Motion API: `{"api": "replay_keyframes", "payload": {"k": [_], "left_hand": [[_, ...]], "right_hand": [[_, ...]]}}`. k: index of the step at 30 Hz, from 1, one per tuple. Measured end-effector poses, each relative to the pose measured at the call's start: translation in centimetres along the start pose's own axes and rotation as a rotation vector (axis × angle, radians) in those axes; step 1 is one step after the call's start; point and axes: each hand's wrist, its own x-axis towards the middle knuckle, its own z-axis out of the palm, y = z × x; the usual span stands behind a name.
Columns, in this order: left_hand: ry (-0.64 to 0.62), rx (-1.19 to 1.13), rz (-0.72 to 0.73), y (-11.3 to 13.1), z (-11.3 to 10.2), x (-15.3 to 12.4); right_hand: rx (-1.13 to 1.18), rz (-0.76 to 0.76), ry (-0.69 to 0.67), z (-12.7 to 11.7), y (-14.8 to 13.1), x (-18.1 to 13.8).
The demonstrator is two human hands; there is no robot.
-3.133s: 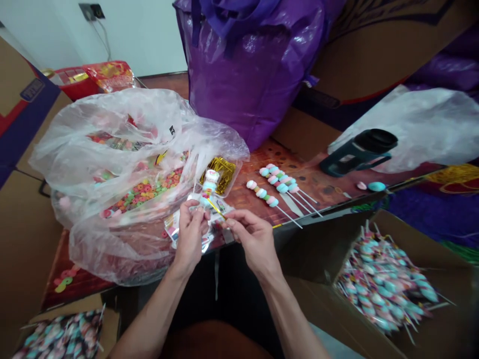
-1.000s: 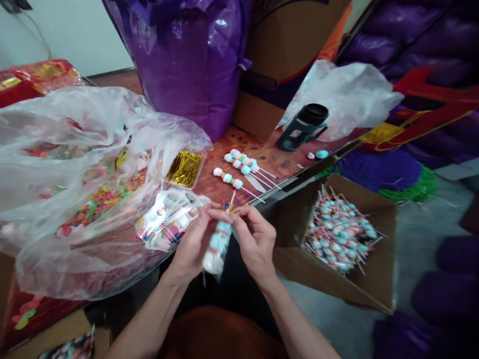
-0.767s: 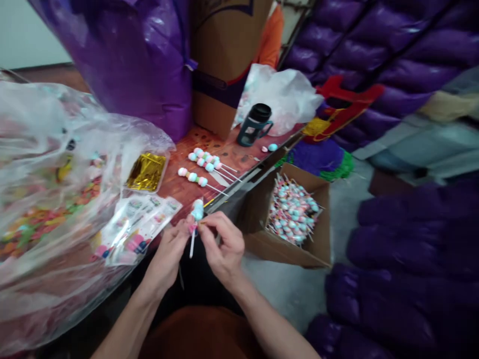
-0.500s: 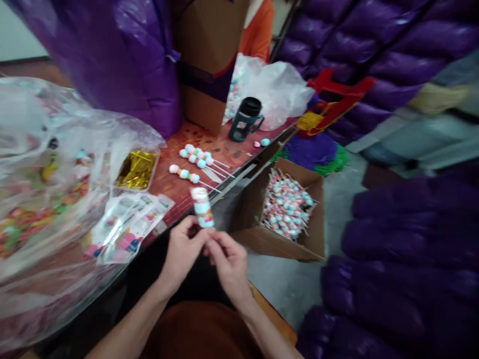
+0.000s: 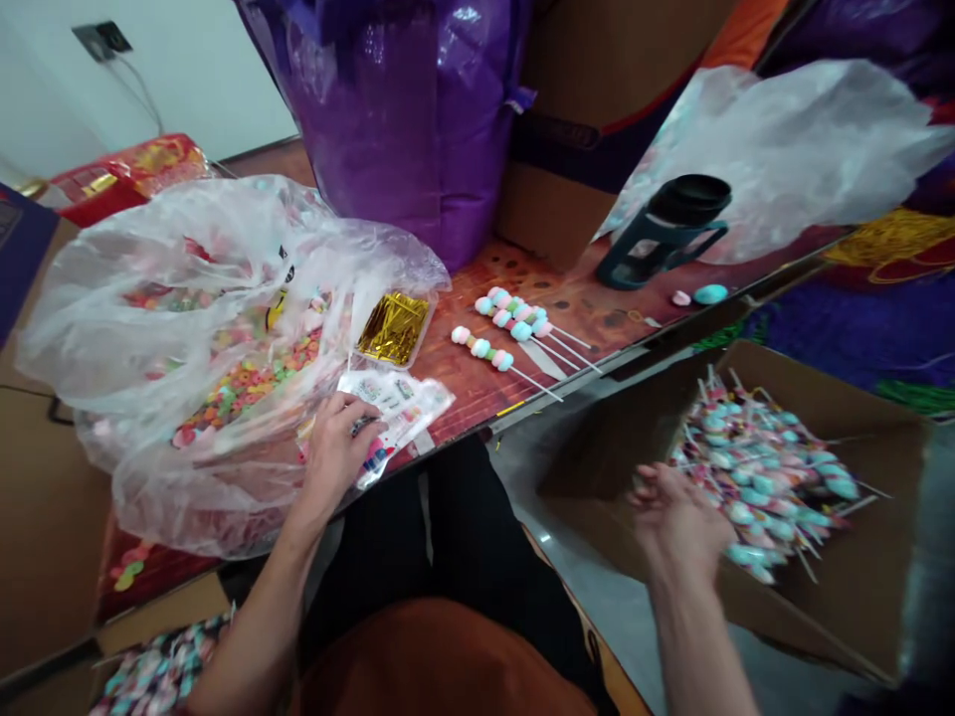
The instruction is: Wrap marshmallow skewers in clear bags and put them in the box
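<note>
My left hand rests on the printed clear candy bags at the table's front edge, its thumb and fingers apart. My right hand is over the near side of a cardboard box, palm partly up, fingers loosely bent and nothing visible in them. Inside that box lies a heap of bagged marshmallow skewers. On the table, several bare marshmallow skewers lie together, with a single marshmallow skewer nearer me. A tray of gold twist ties stands beyond the bags.
A big clear bag of gummy candies covers the table's left. Behind stand a purple sack, a dark bottle and a white plastic bag. Two loose marshmallows lie near the edge. Another box of skewers is at lower left.
Both hands were together holding a bagged marshmallow skewer. They have parted: my left moved to the printed bags, my right to the box without the skewer. The view swung left.
</note>
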Motion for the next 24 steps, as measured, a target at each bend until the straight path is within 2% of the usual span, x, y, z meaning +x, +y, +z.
{"api": "replay_keyframes", "payload": {"k": [2,5,9,11,13,17,20,24], "left_hand": [[0.036,0.006,-0.01,0.3,0.7,0.0],[0.053,-0.032,-0.03,0.8,1.2,0.2],[0.106,-0.146,-0.036,0.5,0.0,0.5],[0.163,-0.083,-0.035,0.0,-0.8,0.6],[0.151,-0.019,-0.049,-0.8,-1.4,0.8],[0.037,-0.072,-0.158,-2.2,-1.5,1.5],[0.069,-0.017,-0.201,-2.4,-1.2,1.8],[0.103,0.032,-0.149,-2.0,-1.4,1.5]], "right_hand": [[-0.027,-0.05,-0.076,2.6,0.8,-3.9],[-0.187,-0.242,-0.281,6.2,0.9,-9.9],[-0.346,-0.567,-0.597,9.0,-0.3,-15.1],[-0.355,-0.698,-0.723,9.7,-0.7,-16.3],[-0.343,-0.761,-0.778,10.1,-0.8,-17.1],[-0.316,-0.781,-0.825,10.7,-0.4,-18.1],[-0.301,-0.788,-0.881,11.0,-0.2,-18.9],[-0.297,-0.785,-0.932,11.3,-0.2,-19.5]]}}
